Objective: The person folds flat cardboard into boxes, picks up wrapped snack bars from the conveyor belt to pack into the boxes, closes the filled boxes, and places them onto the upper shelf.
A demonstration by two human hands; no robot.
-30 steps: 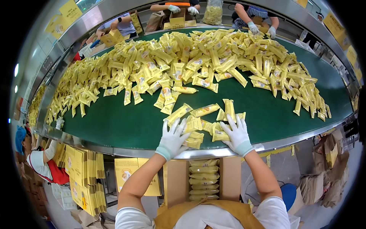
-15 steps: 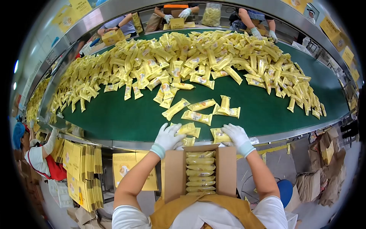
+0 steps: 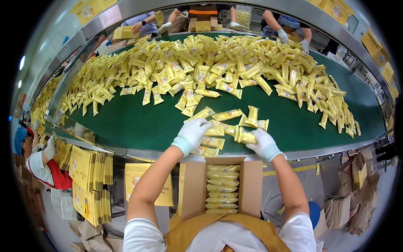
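My gloved left hand point(image 3: 193, 133) is over the front edge of the belt, its fingers closed around the left end of a yellow snack packet point(image 3: 215, 129). My gloved right hand point(image 3: 263, 144) grips yellow snack packets point(image 3: 245, 137), held roughly level; their exact number is hard to make out. Between the hands, more loose packets point(image 3: 212, 142) lie on the green belt point(image 3: 155, 126). Just in front of my body stands an open cardboard box point(image 3: 250, 185), flaps spread, with a column of packets point(image 3: 222, 189) lying flat in it.
A large heap of yellow packets point(image 3: 180, 63) covers the belt's far side. Flattened yellow cartons point(image 3: 90, 176) stand at left, near a co-worker in a red apron point(image 3: 58, 174). Brown paper sheets point(image 3: 340, 206) lie at right. Other workers' gloved hands point(image 3: 283, 37) show across the belt.
My left hand has moved forward and right to a packet. The right hand has turned inward and lifted packets from the belt edge. Loose packets between the hands have shifted.
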